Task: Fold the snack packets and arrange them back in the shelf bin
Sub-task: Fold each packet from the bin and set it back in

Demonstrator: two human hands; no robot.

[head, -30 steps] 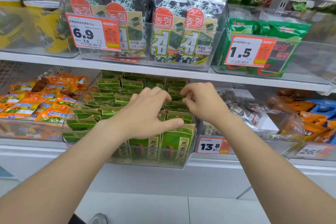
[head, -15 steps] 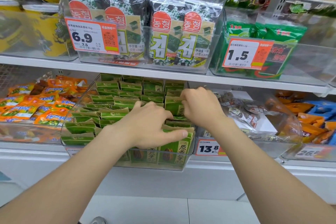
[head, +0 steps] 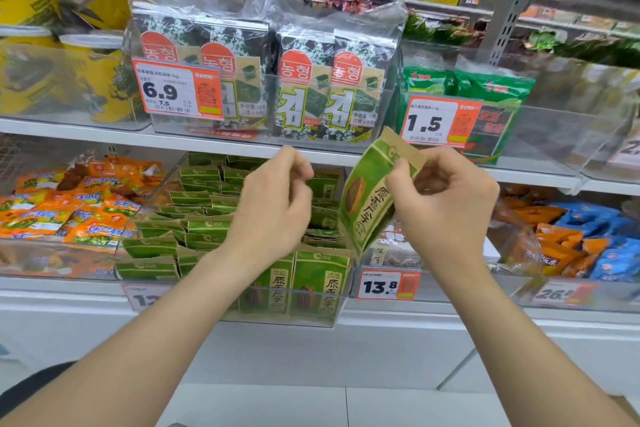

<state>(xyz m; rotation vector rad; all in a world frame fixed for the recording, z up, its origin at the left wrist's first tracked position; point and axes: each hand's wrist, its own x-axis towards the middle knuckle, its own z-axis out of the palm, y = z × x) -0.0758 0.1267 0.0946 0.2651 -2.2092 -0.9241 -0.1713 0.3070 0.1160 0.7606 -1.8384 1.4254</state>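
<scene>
A clear shelf bin (head: 311,317) on the lower shelf holds several green and brown snack packets (head: 207,225) in rows, most with their tops folded down. My right hand (head: 446,204) pinches one green packet (head: 370,198) near its brown top and holds it tilted above the bin's right side. My left hand (head: 277,208) hovers over the middle of the bin with curled fingers and nothing visibly in them, a little left of the lifted packet.
Orange snack packs (head: 69,204) fill the bin to the left. A bin of clear-wrapped snacks (head: 391,250) and orange and blue packs (head: 588,239) lie to the right. The upper shelf (head: 104,139) carries seaweed packs (head: 304,80) close above my hands.
My right hand has lifted one green packet out of the bin and up to the right. My left hand has risen off the packets it was pressing on.
</scene>
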